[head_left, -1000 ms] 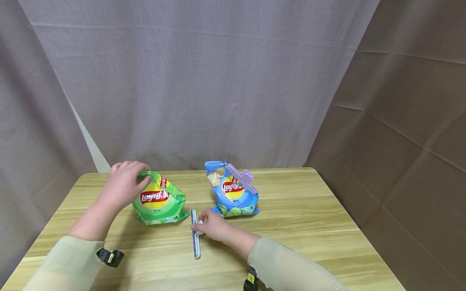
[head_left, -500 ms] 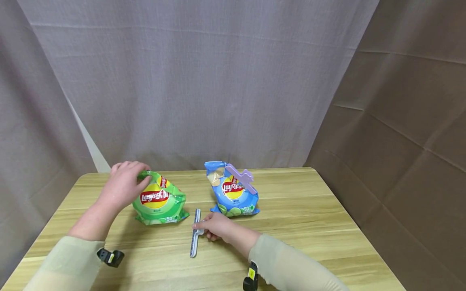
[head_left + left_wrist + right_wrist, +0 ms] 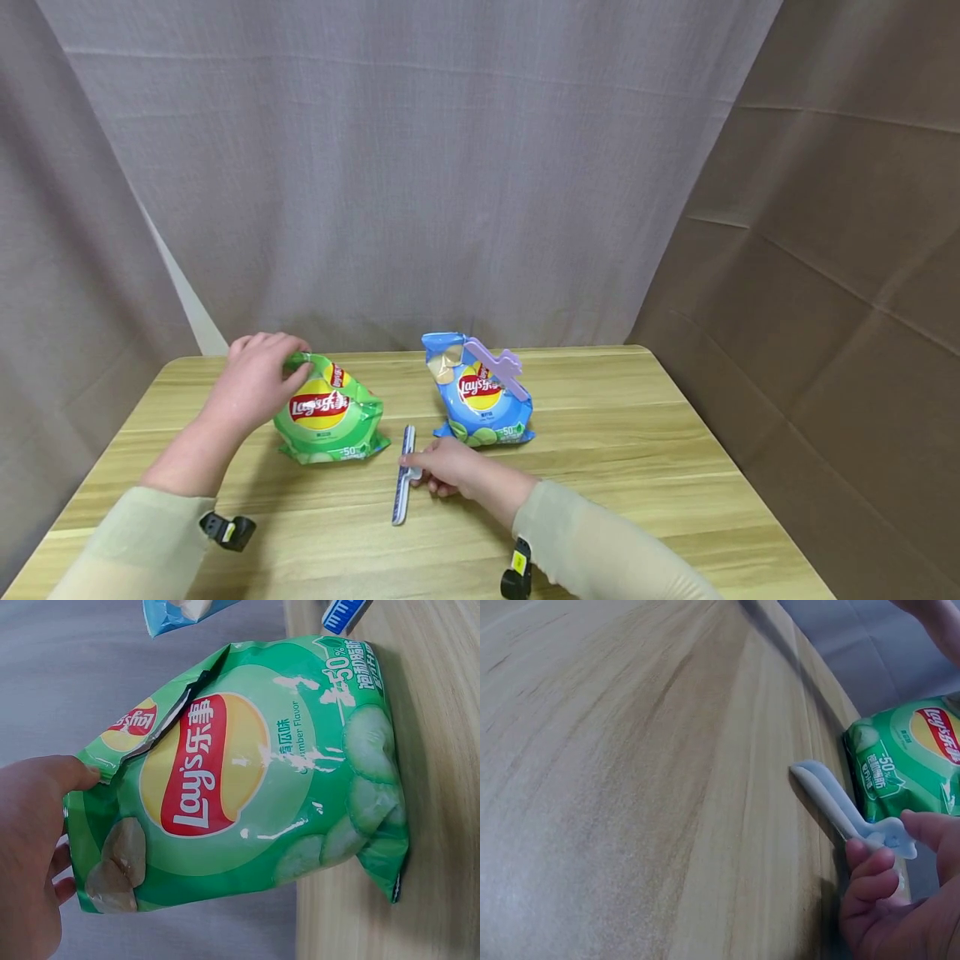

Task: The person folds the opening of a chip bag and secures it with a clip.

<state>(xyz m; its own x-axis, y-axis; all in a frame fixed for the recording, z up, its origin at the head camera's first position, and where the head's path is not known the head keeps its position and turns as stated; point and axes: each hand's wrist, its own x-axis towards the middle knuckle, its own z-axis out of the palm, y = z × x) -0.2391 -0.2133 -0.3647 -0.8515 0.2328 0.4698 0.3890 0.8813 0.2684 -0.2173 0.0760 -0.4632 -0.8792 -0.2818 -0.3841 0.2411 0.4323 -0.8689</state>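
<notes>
My left hand [image 3: 258,375] pinches the folded top corner of a green Lay's chip bag [image 3: 322,421], which stands on the table at left; in the left wrist view the thumb presses the fold and the other fingers sit behind it. Between thumb and fingers, my right hand [image 3: 450,467] holds the small handle of a pale bag clip [image 3: 829,799]. In the head view the long bar of this bag clip [image 3: 401,500] shows a blue patterned edge and points roughly away from me, right of the green bag.
A blue Lay's chip bag [image 3: 483,412] stands behind my right hand, with a purple bag clip [image 3: 495,367] across its folded corner. The wooden table [image 3: 637,500] ends at a grey curtain [image 3: 480,208] behind and a brown one at right.
The pale bag clip has turned in my right hand, its far end swinging right, and the fingers have shifted on its handle. My left hand and the green bag keep their place.
</notes>
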